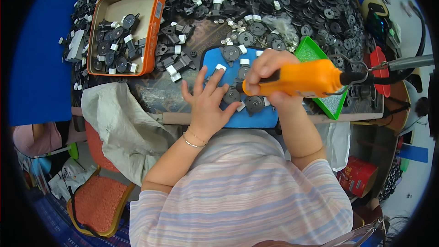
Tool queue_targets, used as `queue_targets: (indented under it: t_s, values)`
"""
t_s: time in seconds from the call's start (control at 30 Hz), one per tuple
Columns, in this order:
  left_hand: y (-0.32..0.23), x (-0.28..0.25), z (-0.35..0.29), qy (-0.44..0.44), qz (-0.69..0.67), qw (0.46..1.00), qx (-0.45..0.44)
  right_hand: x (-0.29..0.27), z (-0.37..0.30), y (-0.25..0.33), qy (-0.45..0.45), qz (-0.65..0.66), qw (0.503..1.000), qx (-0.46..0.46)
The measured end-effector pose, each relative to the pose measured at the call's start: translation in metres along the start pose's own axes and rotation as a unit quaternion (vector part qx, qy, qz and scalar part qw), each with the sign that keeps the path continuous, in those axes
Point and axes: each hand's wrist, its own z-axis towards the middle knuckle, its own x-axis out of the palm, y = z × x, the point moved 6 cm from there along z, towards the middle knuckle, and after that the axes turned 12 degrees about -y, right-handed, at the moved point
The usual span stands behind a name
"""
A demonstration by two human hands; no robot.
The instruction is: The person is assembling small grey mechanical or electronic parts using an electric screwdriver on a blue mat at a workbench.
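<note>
Table: The dark table (171, 98) goes across in front of the person.
Big pile: A huge heap of black parts (329, 11) covers the back of the table. Many have little white ends.
White sack: A big, crumpled sack (121, 128) hangs at the front edge, on the left.
Orange tin: A tin with orange sides (152, 48) sits on the left of the table. Black parts with white ends lie inside.
Blue mat: A blue mat (249, 120) lies in front of the person, with a few black parts on it.
Green tray: A green tray (312, 49) lies tilted to the right of the mat, partly behind the tool.
Orange tool: A power screwdriver (311, 77) lies sideways over the mat. Its tip is at the round black part; I cannot tell if they touch.
Right hand: This hand (277, 75) is wrapped tight around the orange tool.
Left hand: This hand (208, 100) is over the mat, fingers spread apart. Its thumb and pointer finger are by the edges of the round part.
Round black part: It (232, 96) is on the mat, between the two hands.
Tiny bits: Small shiny bits (235, 25) lie behind the mat.
</note>
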Motion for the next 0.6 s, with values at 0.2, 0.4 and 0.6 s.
queue_targets:
  t_s: [0.2,0.4,0.6]
  values:
    - [-0.002,0.005,0.0,0.013,0.001,1.0,0.008,-0.003,0.0,0.012,0.069,0.003,0.997,0.024]
    - [0.0,0.007,-0.002,0.032,0.02,0.999,-0.007,-0.003,0.016,0.0,-0.203,0.034,0.976,0.076]
    - [0.0,0.006,-0.004,0.022,0.008,1.0,-0.005,-0.073,-0.004,0.075,-0.211,-0.096,0.955,-0.184]
